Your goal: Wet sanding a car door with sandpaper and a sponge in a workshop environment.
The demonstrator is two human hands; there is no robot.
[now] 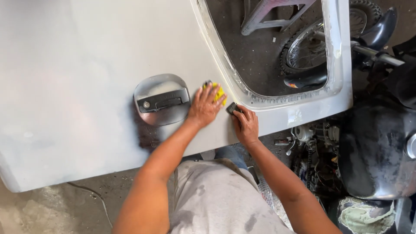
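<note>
A grey primed car door panel (86, 86) lies flat in front of me, with a recessed metal door handle (162, 99) near its middle. My left hand (205, 106) presses a yellow pad (219, 92) flat on the panel just right of the handle. My right hand (245, 124) pinches a small dark block (232, 108) against the panel, beside the lower edge of the window opening (268, 65). The two hands are close together, a few centimetres apart.
Through the window opening I see a motorcycle wheel (305, 47) and a stand on the dirt floor. A dark motorcycle tank and engine (377, 147) stand at the right. A cable (93, 195) lies on the concrete floor below the panel.
</note>
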